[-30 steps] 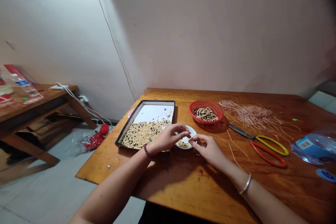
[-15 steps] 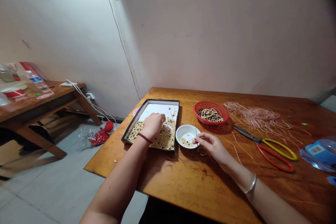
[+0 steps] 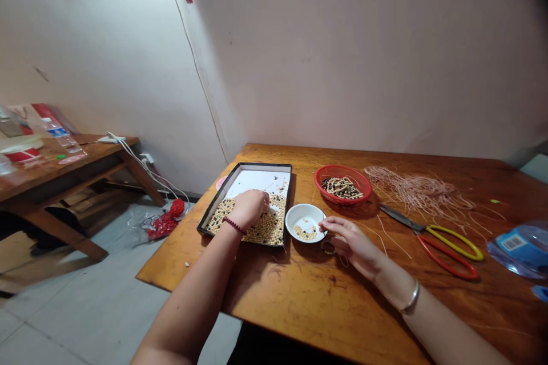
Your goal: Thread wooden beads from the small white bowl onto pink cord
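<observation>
While L hand [image 3: 249, 209] bunches fingers [image 3: 263, 199] on round beads [image 3: 268, 225], R hand [image 3: 351, 243] curls fingers by ceramic dish [image 3: 305, 214].

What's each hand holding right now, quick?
Left hand: fingers down among loose beads in the black tray; can't tell if it's holding one.
Right hand: pinched closed on a beaded cord.

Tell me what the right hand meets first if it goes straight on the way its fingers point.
The white bowl. The fingertips of the right hand are right at its rim, though from this view I cannot tell whether they already touch it.
</observation>
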The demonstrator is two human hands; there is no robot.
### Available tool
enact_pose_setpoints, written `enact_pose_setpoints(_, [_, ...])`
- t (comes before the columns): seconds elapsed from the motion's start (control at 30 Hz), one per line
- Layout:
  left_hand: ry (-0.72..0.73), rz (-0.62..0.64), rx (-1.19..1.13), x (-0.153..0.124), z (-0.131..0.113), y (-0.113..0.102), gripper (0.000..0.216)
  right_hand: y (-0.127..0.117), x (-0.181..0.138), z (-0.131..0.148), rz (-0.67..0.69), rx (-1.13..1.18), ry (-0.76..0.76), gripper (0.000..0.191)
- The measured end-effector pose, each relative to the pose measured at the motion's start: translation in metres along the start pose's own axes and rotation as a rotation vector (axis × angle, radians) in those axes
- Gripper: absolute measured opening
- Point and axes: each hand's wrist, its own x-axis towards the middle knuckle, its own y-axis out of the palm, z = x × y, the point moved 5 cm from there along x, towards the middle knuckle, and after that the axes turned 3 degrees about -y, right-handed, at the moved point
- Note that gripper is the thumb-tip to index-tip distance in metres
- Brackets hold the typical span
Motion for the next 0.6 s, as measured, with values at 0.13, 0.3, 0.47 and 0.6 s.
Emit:
enact_pose_setpoints(0.13, [0.017,0.018,-0.003,0.001,-0.003,0.001,0.019,0.003,-0.001,0.002,0.012,0.007,0.011,0.034])
enact_pose_setpoints(0.3, [0.038,0.017,-0.007,0.002,-0.005,0.006,0.019,0.004,0.0,0.001,0.033,0.043,0.012,0.032])
enact_pose_setpoints(0.47, [0.021,0.004,0.005,0.004,-0.005,0.01,0.02,0.004,0.001,0.001,0.026,0.041,-0.008,0.031])
enact_pose_setpoints(0.6, [0.005,0.001,0.021,0.004,-0.009,0.012,0.025,0.003,0.0,0.002,-0.009,0.011,-0.007,0.034])
